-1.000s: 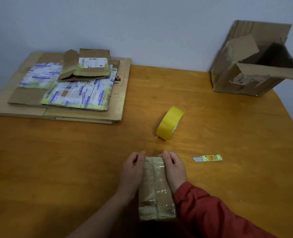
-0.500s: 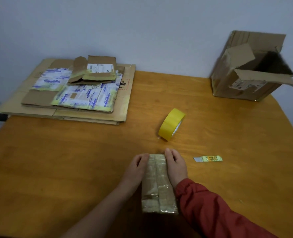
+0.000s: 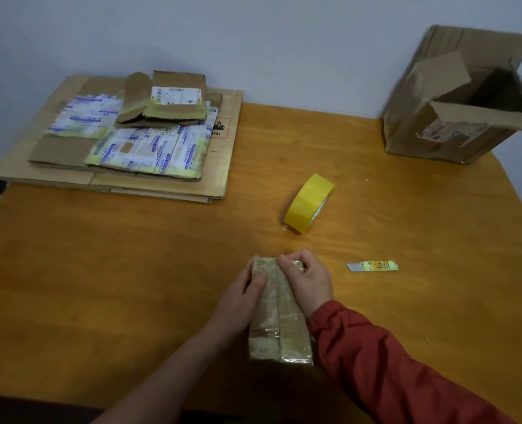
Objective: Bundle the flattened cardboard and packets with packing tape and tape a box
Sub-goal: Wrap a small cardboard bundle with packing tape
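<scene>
we see the left hand (image 3: 241, 298) and right hand (image 3: 308, 283) gripping the small taped box (image 3: 279, 328) at the table's near middle, so we judge taping nearly done, the flattened cardboard and packets (image 3: 131, 148) far left seemingly unbundled.

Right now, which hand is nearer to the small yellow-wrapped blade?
Right. The right hand grips the taped bundle beside the blade; the left hand holds the bundle's farther side.

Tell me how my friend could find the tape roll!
Look at the wooden table, between the flattened cardboard stack at the far left and the open box at the far right. Near the middle, the tape roll stands on its edge. It is the only round, bright yellow thing; the small cutter nearby lies flat.
</scene>
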